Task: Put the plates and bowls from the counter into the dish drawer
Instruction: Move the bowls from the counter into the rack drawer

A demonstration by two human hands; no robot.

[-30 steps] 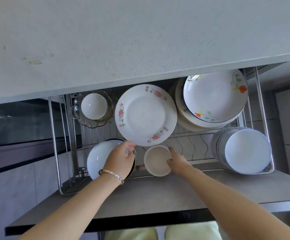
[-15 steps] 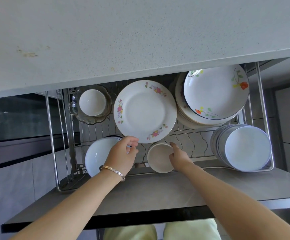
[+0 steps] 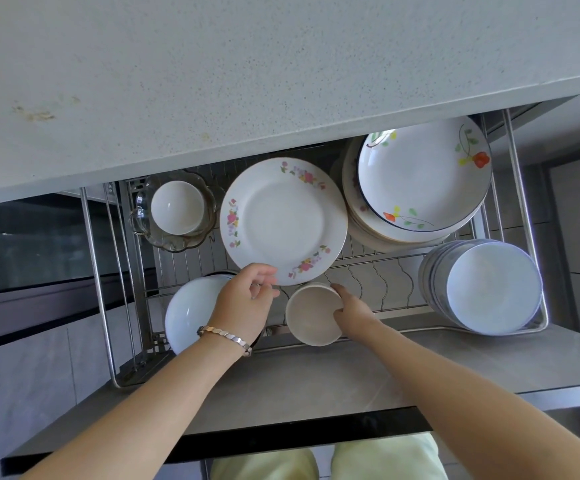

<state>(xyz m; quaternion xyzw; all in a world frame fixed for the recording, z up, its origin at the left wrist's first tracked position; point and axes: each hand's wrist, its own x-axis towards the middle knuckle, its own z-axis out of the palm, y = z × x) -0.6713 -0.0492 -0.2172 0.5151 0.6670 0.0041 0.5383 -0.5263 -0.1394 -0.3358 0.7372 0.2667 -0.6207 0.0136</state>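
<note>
The dish drawer (image 3: 368,268), a wire rack pulled out from under the speckled counter (image 3: 247,71), stands open below the person. The left hand (image 3: 243,303) is at the near rim of the flowered plate (image 3: 283,220), its fingers curled over that edge and pinching it. The plate faces up in the middle of the rack and stretches away from the hand toward the counter. Whether its far side rests on the wires cannot be told. The right hand (image 3: 352,315) grasps the beige bowl (image 3: 311,315) by its right side, with one finger lying along the far rim and the thumb hooked over the near part of the rim. The bowl sits just left of that hand, at the front of the rack, and its far rim is tucked under the near edge of the flowered plate. The two hands are close together with the bowl between them. A pale blue bowl (image 3: 188,310) lies at the front left of the rack, partly covered by the left wrist, which wears a bracelet (image 3: 228,336). At the back left a small white bowl (image 3: 177,207) sits inside a glass dish (image 3: 174,242). A stack of flower-painted plates (image 3: 423,174) fills the back right, and a stack of pale blue plates (image 3: 492,289) leans at the front right.
</note>
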